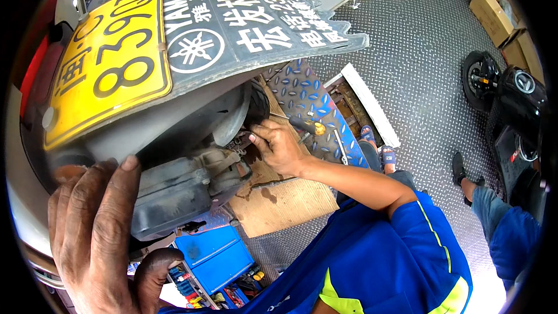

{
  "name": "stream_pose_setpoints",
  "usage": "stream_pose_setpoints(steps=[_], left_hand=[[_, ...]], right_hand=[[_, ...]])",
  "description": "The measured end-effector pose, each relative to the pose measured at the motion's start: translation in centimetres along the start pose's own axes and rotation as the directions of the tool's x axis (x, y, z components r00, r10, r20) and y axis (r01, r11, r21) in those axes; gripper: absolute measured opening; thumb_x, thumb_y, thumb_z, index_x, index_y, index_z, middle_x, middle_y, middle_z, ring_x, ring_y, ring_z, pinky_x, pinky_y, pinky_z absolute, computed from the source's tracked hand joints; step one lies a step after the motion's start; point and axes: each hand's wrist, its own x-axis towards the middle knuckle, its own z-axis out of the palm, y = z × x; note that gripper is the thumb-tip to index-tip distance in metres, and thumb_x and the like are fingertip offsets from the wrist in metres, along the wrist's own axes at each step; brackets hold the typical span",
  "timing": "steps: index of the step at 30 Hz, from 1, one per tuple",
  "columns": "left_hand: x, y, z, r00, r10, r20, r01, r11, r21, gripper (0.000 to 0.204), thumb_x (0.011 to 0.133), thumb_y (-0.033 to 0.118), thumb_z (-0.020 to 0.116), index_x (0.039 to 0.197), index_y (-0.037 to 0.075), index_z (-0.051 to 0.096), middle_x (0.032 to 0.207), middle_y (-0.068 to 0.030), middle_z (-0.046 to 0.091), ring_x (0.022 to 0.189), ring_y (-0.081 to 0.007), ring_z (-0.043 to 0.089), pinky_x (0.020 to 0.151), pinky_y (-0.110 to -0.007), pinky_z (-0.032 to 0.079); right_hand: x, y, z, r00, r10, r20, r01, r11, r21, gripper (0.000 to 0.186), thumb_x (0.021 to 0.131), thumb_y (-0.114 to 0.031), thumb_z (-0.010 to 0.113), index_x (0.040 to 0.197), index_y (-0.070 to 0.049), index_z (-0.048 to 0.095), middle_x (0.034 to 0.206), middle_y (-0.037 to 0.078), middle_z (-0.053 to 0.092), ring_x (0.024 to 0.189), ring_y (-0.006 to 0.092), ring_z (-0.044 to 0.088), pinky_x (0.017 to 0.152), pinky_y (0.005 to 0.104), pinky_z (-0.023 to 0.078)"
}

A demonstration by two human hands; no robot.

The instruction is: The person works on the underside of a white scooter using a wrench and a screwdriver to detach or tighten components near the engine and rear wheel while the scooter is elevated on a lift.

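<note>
Left hand (96,232), dark with grime, is raised at the near left, its fingers pointing up and slightly parted, the thumb standing off to the right. The fingertips come up to the underside of a scooter (116,134), though I can't tell from here whether they press on it or merely hover in front. Right hand (282,150) reaches in from the right, past a blue sleeve (430,227), thumb and fingers drawn narrow at small metal parts beside the rear wheel (260,104); whatever they may be pinching is hidden.

The scooter fills the left of the scene, tail toward us. Its yellow registration plate (107,64) sits at the far left, with a ragged black mudflap (253,38) spreading to the right behind it. A dusty black housing (168,197) hangs below, just right of the left hand.

Under the right hand lies stained cardboard (290,206). Beyond it, on a blue treadplate platform (290,84), are a screwdriver (308,125) with a dark and yellow handle and a silver wrench (340,146). Near us, below the housing, is a blue toolbox (215,259). A black motorbike (517,90) stands far right, near cardboard boxes (489,17).
</note>
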Motion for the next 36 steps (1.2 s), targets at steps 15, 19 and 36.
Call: stream_pose_setpoints(steps=[15, 19, 36], left_hand=[[-0.1, 0.1, 0.0, 1.0, 0.014, 0.005, -0.014, 1.0, 0.01, 0.066, 0.102, 0.055, 0.052, 0.149, 0.01, 0.051, 0.136, -0.0114, 0.067, 0.118, -0.0278, 0.068, 0.098, -0.045, 0.056], [0.0, 0.2, -0.1, 1.0, 0.015, 0.015, -0.015, 1.0, 0.017, 0.064, 0.102, 0.055, 0.051, 0.148, 0.01, 0.052, 0.136, -0.0111, 0.067, 0.118, -0.0274, 0.068, 0.097, -0.044, 0.056], [0.1, 0.2, 0.0, 1.0, 0.016, 0.003, -0.016, 1.0, 0.013, 0.064, 0.103, 0.055, 0.05, 0.148, 0.01, 0.052, 0.135, -0.0121, 0.067, 0.117, -0.0277, 0.067, 0.098, -0.043, 0.057]], right_hand=[[-0.9, 2.8, 1.4, 0.966, -0.247, -0.077, 0.233, 0.961, -0.151, 0.038, 0.074, 0.007, 0.064, 0.112, 0.004, 0.07, 0.092, 0.021, 0.055, 0.087, 0.0414, 0.061, 0.076, 0.0484, 0.051], [-0.6, 3.1, 0.8, 0.968, -0.252, -0.011, 0.247, 0.955, -0.166, 0.037, 0.074, 0.005, 0.064, 0.11, 0.002, 0.07, 0.091, 0.02, 0.055, 0.087, 0.0416, 0.061, 0.076, 0.0488, 0.052], [-1.2, 0.3, 1.2, 0.96, -0.181, 0.213, 0.172, 0.983, 0.06, 0.044, 0.08, 0.001, 0.073, 0.123, 0.006, 0.066, 0.092, 0.019, 0.064, 0.083, 0.0369, 0.064, 0.072, 0.043, 0.053]])
